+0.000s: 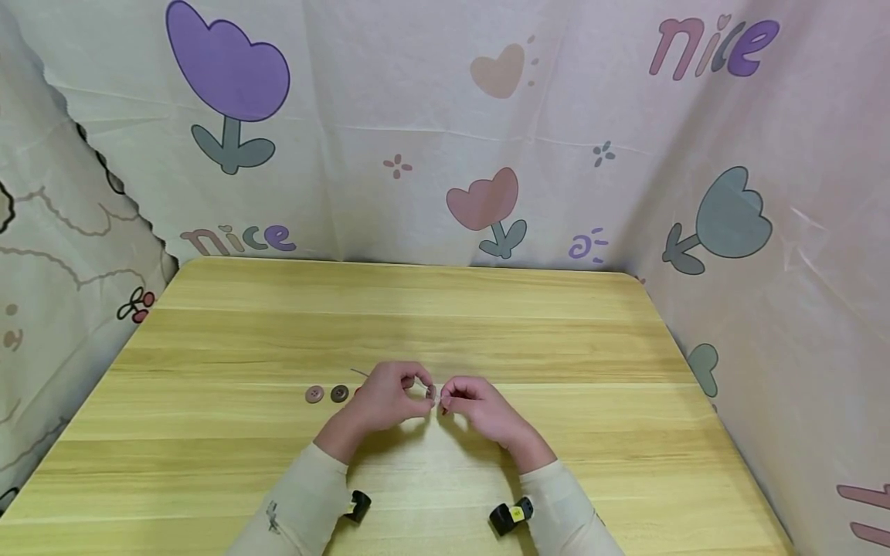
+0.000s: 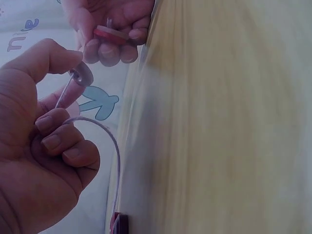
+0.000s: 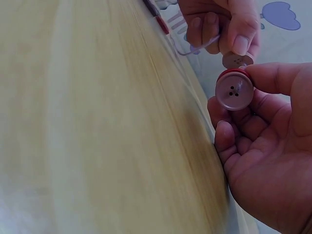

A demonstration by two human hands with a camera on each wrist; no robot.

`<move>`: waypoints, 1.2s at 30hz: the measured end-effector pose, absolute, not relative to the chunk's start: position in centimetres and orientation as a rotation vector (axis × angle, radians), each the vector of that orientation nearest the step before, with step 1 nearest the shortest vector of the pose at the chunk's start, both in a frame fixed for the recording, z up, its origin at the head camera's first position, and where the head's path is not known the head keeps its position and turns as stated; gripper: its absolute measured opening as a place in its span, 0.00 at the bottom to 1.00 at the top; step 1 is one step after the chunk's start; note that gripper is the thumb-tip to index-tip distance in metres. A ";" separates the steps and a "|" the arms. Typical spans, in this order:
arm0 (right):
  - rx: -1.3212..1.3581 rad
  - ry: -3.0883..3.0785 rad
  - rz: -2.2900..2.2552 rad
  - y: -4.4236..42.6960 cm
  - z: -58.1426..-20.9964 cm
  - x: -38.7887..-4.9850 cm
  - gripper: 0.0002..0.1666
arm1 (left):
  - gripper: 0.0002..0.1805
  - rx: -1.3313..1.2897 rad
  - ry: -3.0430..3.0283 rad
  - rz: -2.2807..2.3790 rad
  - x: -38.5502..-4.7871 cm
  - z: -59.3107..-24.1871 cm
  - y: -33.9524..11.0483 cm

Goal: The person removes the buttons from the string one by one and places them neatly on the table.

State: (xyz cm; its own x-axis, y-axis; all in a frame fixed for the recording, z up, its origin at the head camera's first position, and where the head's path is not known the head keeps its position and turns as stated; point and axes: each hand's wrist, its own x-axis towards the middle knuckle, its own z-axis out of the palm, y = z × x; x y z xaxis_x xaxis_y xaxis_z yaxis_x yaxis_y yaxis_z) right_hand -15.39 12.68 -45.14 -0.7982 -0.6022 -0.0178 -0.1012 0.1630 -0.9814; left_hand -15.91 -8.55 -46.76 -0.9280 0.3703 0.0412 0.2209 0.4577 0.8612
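At the head view's lower centre, the left hand (image 1: 389,398) pinches a button (image 2: 86,75) on a string (image 2: 118,156); the right hand (image 1: 490,413) grips stacked buttons (image 3: 236,101). Threading seems in hand, probably calling next for drawing the string through

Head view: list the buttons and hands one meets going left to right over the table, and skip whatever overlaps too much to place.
Pale brown button → dark button → mostly hidden red button → left hand → pinched button at its fingertips → right hand.
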 end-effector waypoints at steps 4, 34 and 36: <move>-0.665 2.042 -1.667 12.7 -45.2 -15.4 0.08 | 0.09 0.492 2.548 1.468 -16.0 -46.7 -9.0; -0.680 2.012 -1.687 12.8 -45.7 -15.5 0.08 | 0.08 0.322 2.643 1.454 -16.4 -45.5 -12.3; -0.683 2.011 -1.689 12.7 -45.6 -15.5 0.08 | 0.08 0.296 2.653 1.440 -16.4 -45.4 -12.6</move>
